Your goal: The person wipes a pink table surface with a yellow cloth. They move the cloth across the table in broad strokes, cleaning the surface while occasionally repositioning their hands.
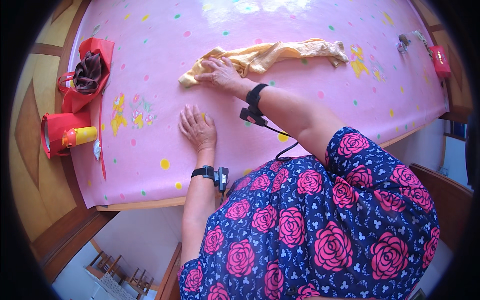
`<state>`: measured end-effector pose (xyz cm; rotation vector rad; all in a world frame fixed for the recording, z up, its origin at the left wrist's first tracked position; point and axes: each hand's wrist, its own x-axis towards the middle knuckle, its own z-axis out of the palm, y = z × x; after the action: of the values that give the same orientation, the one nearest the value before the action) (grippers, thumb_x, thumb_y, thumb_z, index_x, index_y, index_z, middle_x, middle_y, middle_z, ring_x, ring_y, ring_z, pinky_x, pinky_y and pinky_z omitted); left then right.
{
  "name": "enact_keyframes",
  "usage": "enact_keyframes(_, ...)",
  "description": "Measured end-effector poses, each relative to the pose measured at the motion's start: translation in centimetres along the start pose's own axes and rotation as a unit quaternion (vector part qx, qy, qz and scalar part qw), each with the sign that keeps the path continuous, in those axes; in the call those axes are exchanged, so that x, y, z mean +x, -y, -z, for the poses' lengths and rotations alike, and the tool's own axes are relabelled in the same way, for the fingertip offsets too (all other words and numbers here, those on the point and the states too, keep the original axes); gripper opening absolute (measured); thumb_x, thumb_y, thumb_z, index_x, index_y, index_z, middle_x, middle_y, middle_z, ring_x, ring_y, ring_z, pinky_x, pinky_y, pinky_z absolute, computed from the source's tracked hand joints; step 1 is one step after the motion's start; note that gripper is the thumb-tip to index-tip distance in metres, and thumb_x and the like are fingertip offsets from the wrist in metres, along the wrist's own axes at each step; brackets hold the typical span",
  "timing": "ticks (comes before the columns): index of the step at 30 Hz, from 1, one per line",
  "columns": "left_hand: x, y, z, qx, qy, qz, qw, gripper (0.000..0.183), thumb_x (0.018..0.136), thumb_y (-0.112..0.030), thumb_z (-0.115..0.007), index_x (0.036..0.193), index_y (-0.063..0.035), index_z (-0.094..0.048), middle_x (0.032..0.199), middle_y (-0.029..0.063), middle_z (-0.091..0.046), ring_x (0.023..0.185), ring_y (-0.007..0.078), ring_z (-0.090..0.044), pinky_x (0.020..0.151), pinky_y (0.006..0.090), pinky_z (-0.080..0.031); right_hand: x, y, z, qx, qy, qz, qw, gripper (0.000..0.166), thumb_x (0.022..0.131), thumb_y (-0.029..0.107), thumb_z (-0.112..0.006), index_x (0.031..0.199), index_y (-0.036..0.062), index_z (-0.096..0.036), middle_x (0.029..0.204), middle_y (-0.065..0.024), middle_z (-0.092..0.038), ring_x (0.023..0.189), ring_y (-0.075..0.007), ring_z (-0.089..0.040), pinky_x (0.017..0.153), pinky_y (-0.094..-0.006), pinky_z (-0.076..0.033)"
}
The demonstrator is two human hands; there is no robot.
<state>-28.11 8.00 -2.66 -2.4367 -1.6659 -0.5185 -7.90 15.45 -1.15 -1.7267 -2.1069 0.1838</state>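
Observation:
My right hand (221, 74) lies palm down on the left end of a crumpled yellow cloth (270, 56), its fingers spread over the fabric. The cloth stretches in a long bunched strip to the right, possibly a garment. Below and to the left, my left hand (198, 129) rests flat on a pink patterned sheet (161, 93), fingers slightly apart, with nothing held. Each wrist wears a black strap with a small cabled device. Under the right palm the fabric is hidden.
At the left edge are a red bag (101, 47) with dark fabric (88, 73), another red bag (56, 131), and a yellow-and-orange bottle (84, 135). A red box (440, 62) and small items sit far right. A wooden edge (150, 204) borders the near side.

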Motion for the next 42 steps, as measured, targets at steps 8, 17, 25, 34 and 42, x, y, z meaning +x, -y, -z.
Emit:
enact_keyframes(8,-0.9,1.2,-0.1,0.029,-0.003,0.015,0.999,0.053,0.091,-0.033,-0.053,0.140,-0.0143,-0.046,0.147,0.0096,-0.042,0.138,0.0296,-0.034,0.114,0.0489,-0.023,-6.9,-3.1,2.3,-0.016,0.002,-0.024,1.000,0.034,0.095,0.047,-0.051,0.127,0.0399,-0.059,0.147,-0.0059,-0.041,0.141,-0.0253,-0.033,0.114,-0.0499,-0.026)
enact_keyframes(17,-1.1,1.9,-1.8,0.038,-0.004,0.029,0.999,0.051,0.092,-0.033,-0.052,0.139,-0.0156,-0.046,0.146,0.0087,-0.043,0.138,0.0292,-0.035,0.113,0.0488,-0.024,-12.2,-14.5,5.8,-0.101,0.029,-0.232,0.967,0.046,0.099,0.052,-0.040,0.140,0.0353,-0.048,0.154,-0.0121,-0.030,0.144,-0.0294,-0.025,0.114,-0.0521,-0.022)
enact_keyframes(25,-2.8,3.1,-2.2,0.052,0.018,0.048,0.997,0.051,0.092,-0.032,-0.052,0.140,-0.0159,-0.045,0.148,0.0078,-0.041,0.139,0.0297,-0.032,0.113,0.0495,-0.023,-20.7,-9.3,3.1,-0.161,-0.022,-0.129,0.978,0.041,0.095,0.053,-0.048,0.134,0.0429,-0.053,0.151,-0.0058,-0.035,0.139,-0.0242,-0.031,0.109,-0.0532,-0.025)
enact_keyframes(34,-2.4,2.7,-1.1,0.061,0.017,0.052,0.997,0.050,0.094,-0.033,-0.051,0.141,-0.0171,-0.044,0.148,0.0062,-0.041,0.140,0.0278,-0.031,0.113,0.0485,-0.023,-18.2,-8.6,4.5,-0.160,-0.078,-0.079,0.981,0.038,0.093,0.052,-0.050,0.130,0.0429,-0.056,0.143,-0.0054,-0.046,0.132,-0.0236,-0.042,0.107,-0.0511,-0.028)
enact_keyframes(42,-2.1,1.7,-0.9,0.048,0.013,0.032,0.998,0.052,0.093,-0.033,-0.051,0.142,-0.0164,-0.044,0.148,0.0080,-0.041,0.140,0.0289,-0.031,0.113,0.0494,-0.023,-8.0,-14.6,5.3,-0.174,0.066,-0.202,0.962,0.052,0.097,0.065,-0.026,0.143,0.0454,-0.039,0.157,-0.0075,-0.029,0.145,-0.0265,-0.026,0.117,-0.0533,-0.015)
